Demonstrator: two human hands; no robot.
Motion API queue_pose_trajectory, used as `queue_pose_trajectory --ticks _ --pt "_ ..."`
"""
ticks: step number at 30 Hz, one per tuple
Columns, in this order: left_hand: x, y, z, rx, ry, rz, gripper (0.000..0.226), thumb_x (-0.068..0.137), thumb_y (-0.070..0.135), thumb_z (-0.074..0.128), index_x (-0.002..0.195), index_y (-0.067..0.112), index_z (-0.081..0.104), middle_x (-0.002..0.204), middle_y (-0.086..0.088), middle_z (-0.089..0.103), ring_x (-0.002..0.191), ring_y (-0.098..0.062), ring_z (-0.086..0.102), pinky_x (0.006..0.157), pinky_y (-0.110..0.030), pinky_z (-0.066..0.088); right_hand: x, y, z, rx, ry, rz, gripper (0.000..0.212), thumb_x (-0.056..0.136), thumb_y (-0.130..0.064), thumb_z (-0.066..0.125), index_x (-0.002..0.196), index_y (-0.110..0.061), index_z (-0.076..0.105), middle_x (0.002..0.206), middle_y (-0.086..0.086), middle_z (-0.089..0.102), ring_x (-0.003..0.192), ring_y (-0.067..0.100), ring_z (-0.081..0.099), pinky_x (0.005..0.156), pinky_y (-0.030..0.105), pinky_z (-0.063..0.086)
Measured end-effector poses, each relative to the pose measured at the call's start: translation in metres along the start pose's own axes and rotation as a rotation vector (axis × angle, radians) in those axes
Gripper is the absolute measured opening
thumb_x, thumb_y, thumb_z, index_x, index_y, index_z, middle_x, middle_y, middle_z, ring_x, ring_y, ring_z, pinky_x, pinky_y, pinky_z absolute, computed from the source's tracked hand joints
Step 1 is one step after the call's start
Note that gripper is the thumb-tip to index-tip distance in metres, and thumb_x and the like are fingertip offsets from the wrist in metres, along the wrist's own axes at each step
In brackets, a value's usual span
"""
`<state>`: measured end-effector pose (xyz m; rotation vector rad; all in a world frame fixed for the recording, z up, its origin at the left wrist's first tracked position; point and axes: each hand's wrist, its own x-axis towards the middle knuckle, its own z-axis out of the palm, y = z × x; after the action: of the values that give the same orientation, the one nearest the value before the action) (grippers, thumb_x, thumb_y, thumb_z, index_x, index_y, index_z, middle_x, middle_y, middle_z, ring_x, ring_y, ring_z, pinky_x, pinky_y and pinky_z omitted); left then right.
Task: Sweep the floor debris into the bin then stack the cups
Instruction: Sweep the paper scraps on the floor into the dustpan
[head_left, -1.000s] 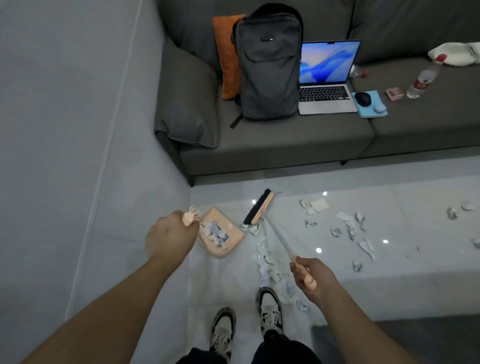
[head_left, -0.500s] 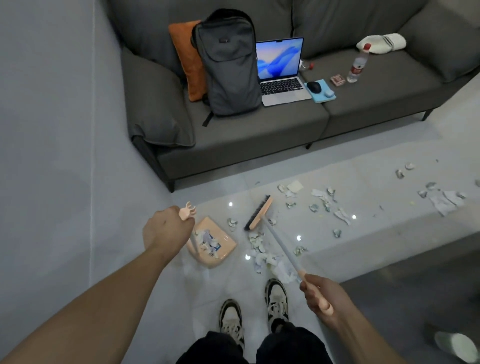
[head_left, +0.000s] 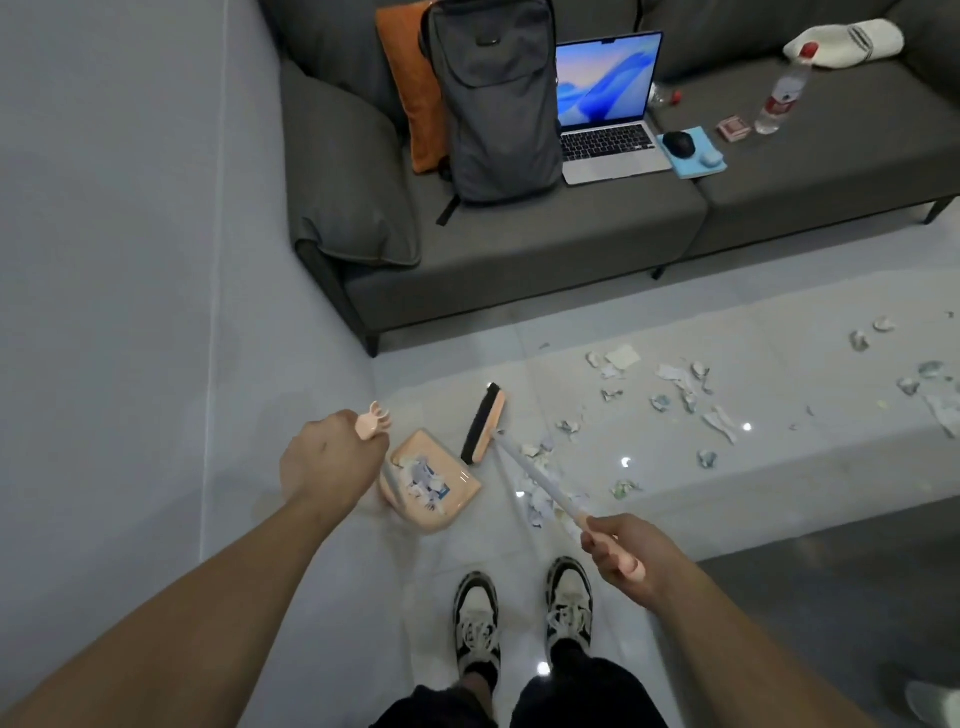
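Left hand (head_left: 332, 457) wrapped around the upright handle of the peach dustpan (head_left: 434, 486), with some paper scraps already inside. Right hand (head_left: 621, 553) closed around the end of the broom (head_left: 524, 462); brush head just beyond the dustpan's open mouth, on the sofa (head_left: 519, 249) side. More paper debris (head_left: 675, 395) scattered right of the dustpan, well apart. Probably very light and easy to scatter, so best moved with short, low strokes, holding the broom near the handle end.
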<state>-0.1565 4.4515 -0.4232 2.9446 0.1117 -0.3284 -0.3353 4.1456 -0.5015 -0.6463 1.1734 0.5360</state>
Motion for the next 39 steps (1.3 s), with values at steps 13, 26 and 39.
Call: queue_pose_trajectory --ticks 13,26,39 --pt "-0.020 0.048 0.021 0.030 -0.045 0.208 0.019 0.076 0.040 0.054 0.076 0.022 0.059 0.071 -0.002 0.054 0.066 -0.030 0.051 0.058 -0.030 0.038 -0.066 0.073 -0.074 -0.304 0.256 -0.166 0.018 0.097 -0.006 0.057 0.113 0.000 0.064 0.066 0.012 0.055 0.041 0.014 0.041 0.036 0.019 0.028" --pt "-0.149 0.058 0.039 0.050 0.005 0.158 0.023 0.077 0.042 0.052 0.079 0.021 0.060 0.078 -0.007 0.064 0.072 -0.033 0.059 0.062 -0.032 0.046 -0.110 0.114 -0.133 -0.447 0.292 -0.340 0.027 0.092 -0.005 0.061 0.118 -0.015 0.060 0.071 0.011 0.058 0.038 0.012 0.045 0.039 0.021 0.035" --pt "-0.219 0.046 0.086 0.165 -0.107 0.330 0.029 0.081 0.047 0.049 0.067 0.022 0.050 0.058 0.006 0.046 0.061 -0.027 0.051 0.051 -0.030 0.029 -0.083 0.162 -0.168 -0.717 0.566 -0.262 0.011 0.084 -0.001 0.046 0.084 -0.008 0.054 0.085 0.020 0.061 0.054 0.029 0.058 0.043 0.030 0.050"
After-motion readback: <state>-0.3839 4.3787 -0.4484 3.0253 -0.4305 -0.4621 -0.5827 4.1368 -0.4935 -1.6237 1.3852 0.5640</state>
